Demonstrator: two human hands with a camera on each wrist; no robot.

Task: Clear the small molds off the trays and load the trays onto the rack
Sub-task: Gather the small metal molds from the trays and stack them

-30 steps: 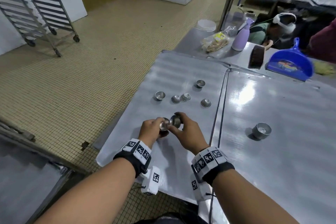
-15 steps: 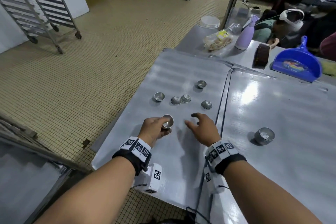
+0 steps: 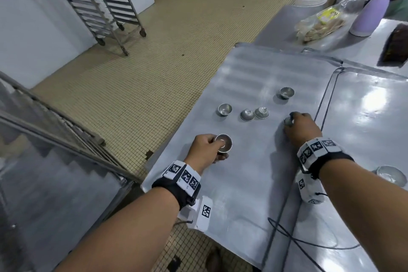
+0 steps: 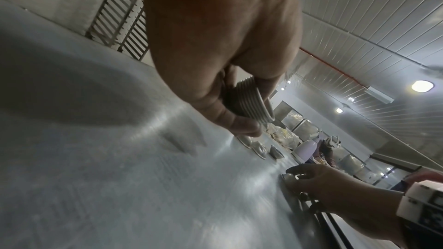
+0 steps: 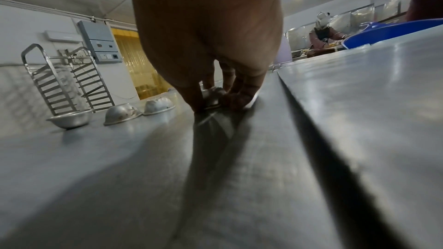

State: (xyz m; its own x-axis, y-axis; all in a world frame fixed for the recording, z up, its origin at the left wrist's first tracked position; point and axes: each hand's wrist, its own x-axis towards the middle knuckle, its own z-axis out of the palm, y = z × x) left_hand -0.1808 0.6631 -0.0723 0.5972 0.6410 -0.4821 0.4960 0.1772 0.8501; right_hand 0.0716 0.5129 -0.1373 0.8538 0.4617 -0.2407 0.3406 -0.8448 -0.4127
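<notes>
Since the last frame my right hand (image 3: 302,128) has reached out and now pinches a small mold (image 5: 212,95) near the tray (image 3: 254,183) right edge. My left hand (image 3: 204,150) grips stacked molds (image 3: 223,143) near the tray's left edge. Four loose molds (image 3: 247,114) lie beyond, open tray between.

mold (image 3: 288,122) mostly hidden under right hand (image 3: 302,129), purple bottle (image 3: 371,4) cut off
</notes>
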